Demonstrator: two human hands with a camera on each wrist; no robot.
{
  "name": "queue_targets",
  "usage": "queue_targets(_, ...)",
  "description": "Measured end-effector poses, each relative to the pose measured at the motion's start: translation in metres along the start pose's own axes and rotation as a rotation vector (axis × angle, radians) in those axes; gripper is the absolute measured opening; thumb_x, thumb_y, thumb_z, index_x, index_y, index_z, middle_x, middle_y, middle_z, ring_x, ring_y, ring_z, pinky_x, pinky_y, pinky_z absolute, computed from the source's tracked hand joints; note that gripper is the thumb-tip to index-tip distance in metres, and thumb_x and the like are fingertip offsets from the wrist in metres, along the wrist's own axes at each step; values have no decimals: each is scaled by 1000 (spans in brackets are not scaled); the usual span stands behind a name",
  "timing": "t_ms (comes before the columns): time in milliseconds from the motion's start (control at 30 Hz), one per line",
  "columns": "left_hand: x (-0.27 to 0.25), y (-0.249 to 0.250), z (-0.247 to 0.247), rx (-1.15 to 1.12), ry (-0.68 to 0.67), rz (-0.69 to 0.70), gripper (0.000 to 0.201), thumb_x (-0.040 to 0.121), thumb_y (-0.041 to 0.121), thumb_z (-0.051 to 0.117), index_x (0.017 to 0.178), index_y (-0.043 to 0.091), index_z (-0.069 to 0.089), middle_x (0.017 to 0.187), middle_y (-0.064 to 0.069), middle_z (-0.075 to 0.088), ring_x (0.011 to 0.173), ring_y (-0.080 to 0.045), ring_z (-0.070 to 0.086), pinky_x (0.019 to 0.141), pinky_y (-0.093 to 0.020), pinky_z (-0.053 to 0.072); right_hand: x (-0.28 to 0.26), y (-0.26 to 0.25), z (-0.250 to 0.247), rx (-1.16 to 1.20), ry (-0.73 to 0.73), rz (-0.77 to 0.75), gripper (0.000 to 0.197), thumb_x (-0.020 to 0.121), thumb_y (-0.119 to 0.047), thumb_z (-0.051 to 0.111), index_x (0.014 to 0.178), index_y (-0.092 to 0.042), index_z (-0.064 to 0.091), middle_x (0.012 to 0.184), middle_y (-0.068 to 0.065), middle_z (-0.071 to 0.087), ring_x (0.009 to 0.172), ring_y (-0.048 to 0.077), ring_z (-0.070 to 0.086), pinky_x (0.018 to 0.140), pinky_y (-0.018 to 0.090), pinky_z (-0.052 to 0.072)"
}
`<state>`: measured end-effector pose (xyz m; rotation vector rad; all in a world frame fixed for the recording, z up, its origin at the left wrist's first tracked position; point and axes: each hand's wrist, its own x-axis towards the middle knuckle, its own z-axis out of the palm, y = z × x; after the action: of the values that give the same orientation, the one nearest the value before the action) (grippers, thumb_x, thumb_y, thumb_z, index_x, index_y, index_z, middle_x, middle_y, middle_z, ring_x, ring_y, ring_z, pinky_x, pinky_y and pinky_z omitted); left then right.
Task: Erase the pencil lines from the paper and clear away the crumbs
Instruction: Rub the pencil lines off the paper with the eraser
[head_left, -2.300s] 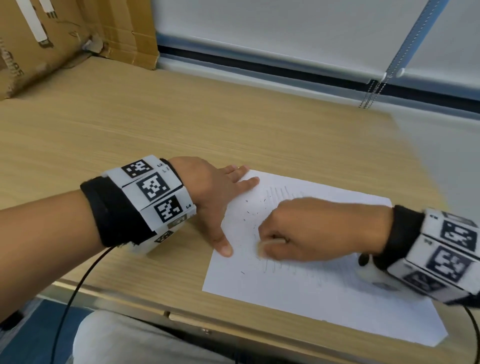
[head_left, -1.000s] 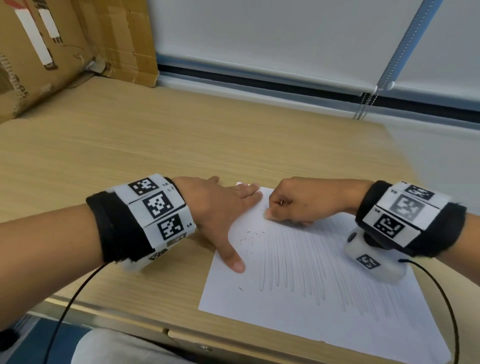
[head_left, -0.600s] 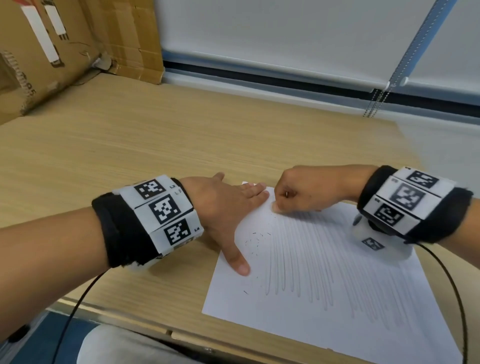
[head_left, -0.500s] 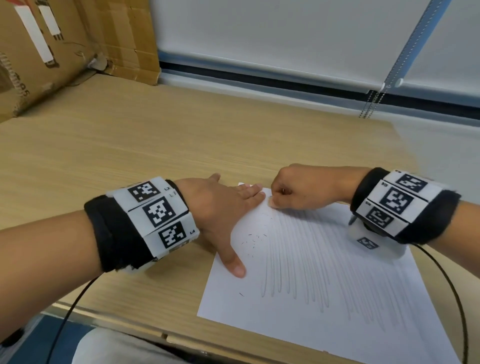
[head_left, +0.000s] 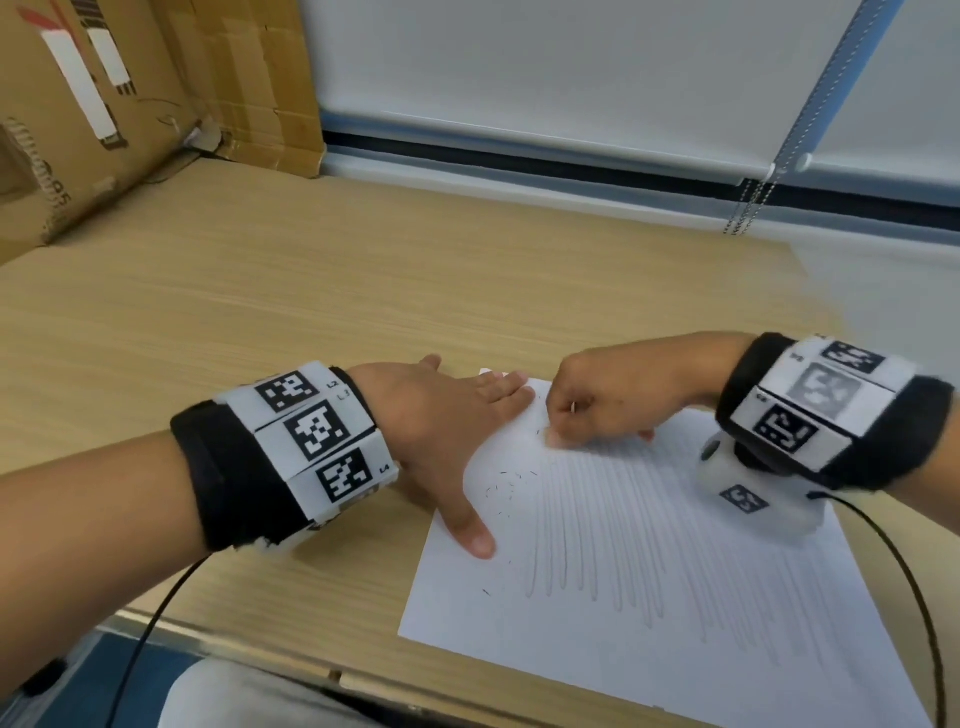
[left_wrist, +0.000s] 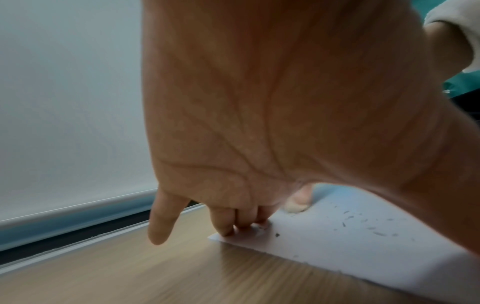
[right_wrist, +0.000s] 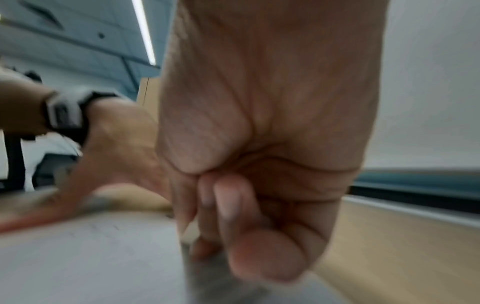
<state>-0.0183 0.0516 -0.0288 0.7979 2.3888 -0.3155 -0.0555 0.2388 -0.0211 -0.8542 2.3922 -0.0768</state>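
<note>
- Head view: the paper (head_left: 649, 571) lies on the desk (head_left: 311, 291). The left hand (head_left: 441, 431), fingers flat, presses the paper's far left corner. The right hand (head_left: 608, 405), fingers curled, pinches a pale eraser (head_left: 555, 438) against the paper's top edge. Crumbs (head_left: 506, 483) lie beside the pencil lines (head_left: 623, 530).
- Left wrist view: fingertips (left_wrist: 228, 228) pin the paper's corner.
- Right wrist view: blurred; the grip is unclear.
</note>
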Motion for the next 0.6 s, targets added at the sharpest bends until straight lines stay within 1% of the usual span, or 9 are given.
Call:
queue_targets(67,0,1,-1,20,-4,-10,142,58,81,67,149,26,-27,157,13,-29,146,-5,-17,117,-54,-11,1,5,-6,10,68,25,40,97,-37,49,70,-8,57,63,7,56,53,26,58,45,24,49)
queue_targets(167,2,0,0,6,7,-4,144,56,82,68,149,28,-27,157,14,-28,147,-5,-15,117,-55,-9,1,-1,6,-28,103,-33,40,94,-34,46,62,-12,52,59,10,57,55,34,59,55,45,54)
queue_targets(200,2,0,1,-4,16,4,145,54,83,69,150,29,-27,157,14,-27,147,-5,-15,117,-55,-9,-2,-7,11,-34,68,-66,39,94,-35,46,61,-14,50,58,7,55,55,33,58,56,46,54)
queue_targets(267,2,-1,2,-8,24,8,145,52,83,69,150,32,-26,157,15,-27,147,-5,-14,117,-55,-10,-6,-15,15,-28,-6,-96,41,95,-38,48,60,-17,49,55,-3,50,49,23,51,54,39,52)
queue_targets(300,2,-1,1,-7,17,3,145,54,82,69,150,31,-26,157,14,-28,147,-5,-14,117,-55,-10,-6,-14,12,-26,-14,-78,41,95,-38,49,60,-18,49,51,-8,48,46,16,48,52,36,51)
queue_targets(367,2,1,-1,-2,1,-2,143,56,80,70,149,31,-28,157,14,-29,147,-6,-16,117,-55,-9,-4,-7,5,-18,39,-45,42,95,-37,50,57,-19,48,46,-10,46,44,13,45,52,38,51)
queue_targets(433,2,0,0,-4,10,0,144,56,80,70,149,31,-28,157,14,-28,147,-6,-16,117,-55,-8,-5,-8,8,-40,87,-70,42,94,-34,49,57,-17,47,50,-5,48,48,20,46,56,44,49)
queue_targets(533,2,-1,2,-1,20,5,143,55,81,69,150,31,-25,158,13,-28,147,-6,-15,118,-54,-7,-10,-22,25,-51,2,-141,38,93,-36,48,61,-16,48,61,9,55,60,36,55,59,48,51)
queue_targets(600,3,-1,1,2,17,4,144,54,82,69,150,31,-26,158,12,-27,147,-6,-15,117,-54,-7,-8,-22,19,-61,-20,-141,38,93,-39,48,62,-17,50,63,9,57,63,38,59,60,49,53)
